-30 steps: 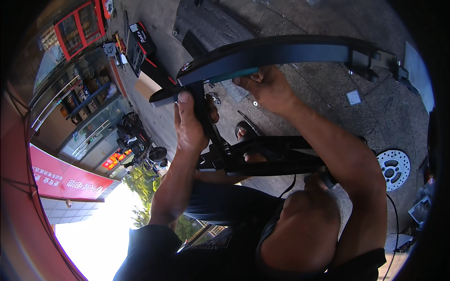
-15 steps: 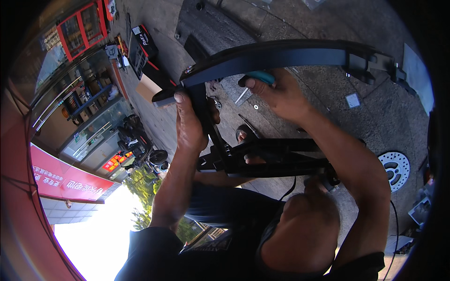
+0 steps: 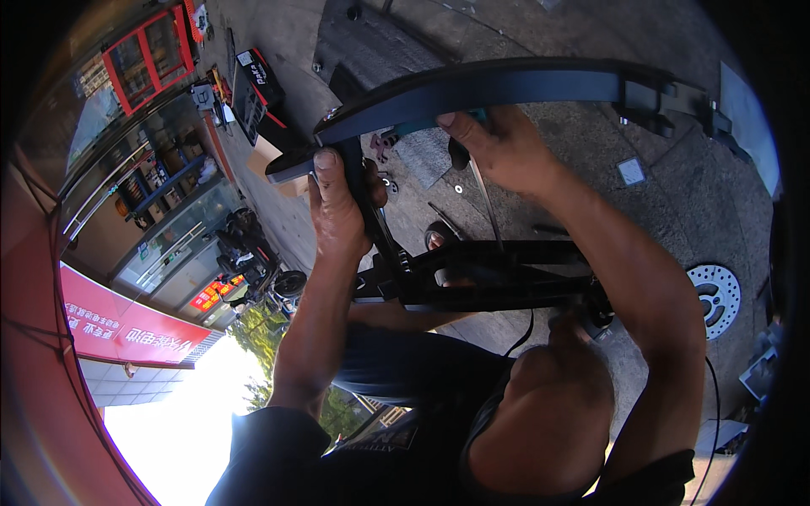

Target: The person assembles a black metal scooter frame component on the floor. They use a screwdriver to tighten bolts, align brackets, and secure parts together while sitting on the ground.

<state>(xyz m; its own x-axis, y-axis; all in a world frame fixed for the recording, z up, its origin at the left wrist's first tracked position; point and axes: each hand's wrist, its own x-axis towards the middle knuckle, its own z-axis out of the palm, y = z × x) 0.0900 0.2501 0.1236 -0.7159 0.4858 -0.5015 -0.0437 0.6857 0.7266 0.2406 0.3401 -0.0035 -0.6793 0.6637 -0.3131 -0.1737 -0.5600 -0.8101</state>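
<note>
A black metal frame with a broad curved bar stretches across the view before me. My left hand is wrapped round its upright near the left corner, thumb on the near side. Under the curved bar, my right hand grips a screwdriver with a teal and black handle. Its long shaft points down, and the tip meets the outline of the frame's lower black bar; whether it touches, I cannot tell. Part of the handle and some right-hand fingers are hidden behind the curved bar.
A perforated brake disc lies on the ground at right. A small washer and a white square packet lie beyond the frame. Farther left are a black and red box and a parked two-wheeler.
The screwdriver has swung from pointing down-left to pointing down toward the lower bar. The frame and my left hand have shifted slightly up and left.
</note>
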